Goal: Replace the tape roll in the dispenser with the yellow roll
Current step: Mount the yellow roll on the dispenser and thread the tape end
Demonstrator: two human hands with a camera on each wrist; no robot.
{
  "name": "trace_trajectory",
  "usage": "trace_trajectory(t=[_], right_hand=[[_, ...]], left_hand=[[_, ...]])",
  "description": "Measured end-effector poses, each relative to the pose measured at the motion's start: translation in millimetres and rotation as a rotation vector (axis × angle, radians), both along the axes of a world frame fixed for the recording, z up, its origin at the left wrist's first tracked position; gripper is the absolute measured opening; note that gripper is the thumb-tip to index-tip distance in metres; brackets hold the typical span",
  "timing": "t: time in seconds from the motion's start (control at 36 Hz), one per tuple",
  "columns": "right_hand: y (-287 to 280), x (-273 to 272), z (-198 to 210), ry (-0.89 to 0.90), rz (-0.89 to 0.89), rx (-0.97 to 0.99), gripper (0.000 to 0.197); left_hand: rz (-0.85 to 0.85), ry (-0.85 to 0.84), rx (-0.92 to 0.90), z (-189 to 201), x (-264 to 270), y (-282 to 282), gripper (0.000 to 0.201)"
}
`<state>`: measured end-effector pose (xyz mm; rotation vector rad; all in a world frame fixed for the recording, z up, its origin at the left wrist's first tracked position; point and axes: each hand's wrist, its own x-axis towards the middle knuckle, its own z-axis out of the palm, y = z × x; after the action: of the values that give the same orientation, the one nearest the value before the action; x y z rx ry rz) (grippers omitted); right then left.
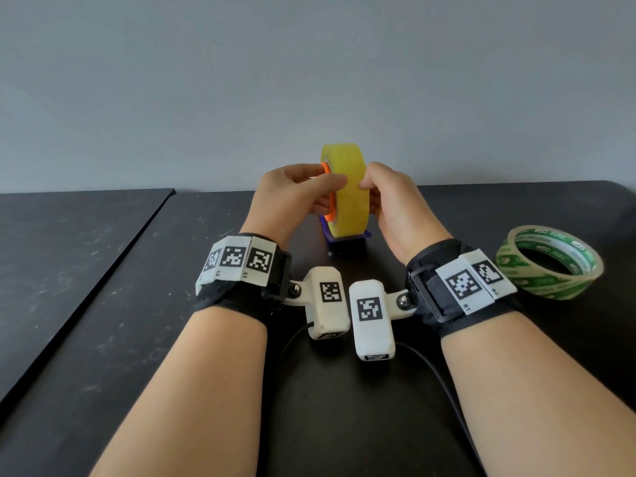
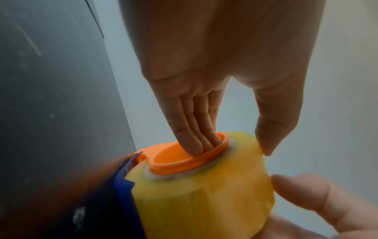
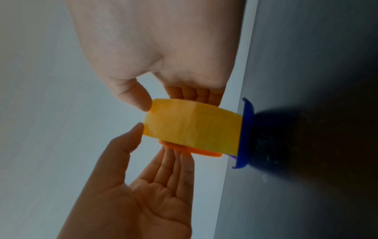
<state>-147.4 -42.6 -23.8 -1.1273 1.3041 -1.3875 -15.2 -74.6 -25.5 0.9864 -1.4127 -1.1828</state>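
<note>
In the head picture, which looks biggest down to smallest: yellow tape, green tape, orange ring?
1. Green-printed clear tape roll, though nearer the camera, so unsure.
2. Translucent yellow tape roll.
3. Orange plastic ring, partly hidden.

A scuffed black table (image 1: 103, 339) meets a grey wall (image 1: 309, 63); a black cable (image 1: 426, 363) lies on it.

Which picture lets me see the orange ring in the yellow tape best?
The left wrist view: the orange hub sits close, its open ring facing the camera, the left hand poking fingers inside. The head view shows only a thin orange edge beside the yellow roll; the right wrist view, a sliver.
</note>
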Motion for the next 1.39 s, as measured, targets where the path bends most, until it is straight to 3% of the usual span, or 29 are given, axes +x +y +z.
trace_trajectory(t=[0.08,0.19,0.22,0.33,0.5,0.78,0.94,1.11,1.22,1.39], right_hand=[[-0.7,-1.0,-1.3,0.028,-0.004,0.013,0.044],[0.3,-1.6,-0.1,0.034,0.018,0.009,0.010],[0.0,-1.5,0.0,0.031,0.015,0.013,0.010],[0.9,1.0,0.7,0.042,0.000,0.006,0.028],[-1.0,-1.3,-1.1,-0.003,-0.015,0.005,0.027],[-0.7,-1.5,-0.3,0.026,-0.020,0.010,0.030],[2.4,0.9,1.6,0.057,-0.032,0.000,0.018],[1.5,-0.9,0.0,0.036,-0.033,-0.001,0.010],[0.9,-0.4,0.5,0.024,-0.042,0.008,0.030],[1.0,-1.9,1.6,0.008,-0.040,0.027,0.034]], left_hand=[[0.016,0.017,0.000,0.1,-0.9,0.8,0.029],[0.049,0.027,-0.001,1.2,-0.5,0.9,0.021],[0.055,0.028,-0.002,1.3,-0.3,1.0,0.022],[0.036,0.024,0.010,1.5,0.1,0.7,0.025],[-0.037,-0.009,0.034,1.9,1.2,0.1,0.017],[-0.043,-0.017,0.017,1.8,1.9,0.0,0.030],[-0.017,-0.010,0.010,1.7,0.4,0.8,0.033],[-0.025,-0.023,0.026,2.9,2.7,0.8,0.024],[-0.044,-0.025,0.028,2.8,3.5,1.1,0.030],[-0.049,-0.027,0.017,2.6,2.4,1.8,0.032]])
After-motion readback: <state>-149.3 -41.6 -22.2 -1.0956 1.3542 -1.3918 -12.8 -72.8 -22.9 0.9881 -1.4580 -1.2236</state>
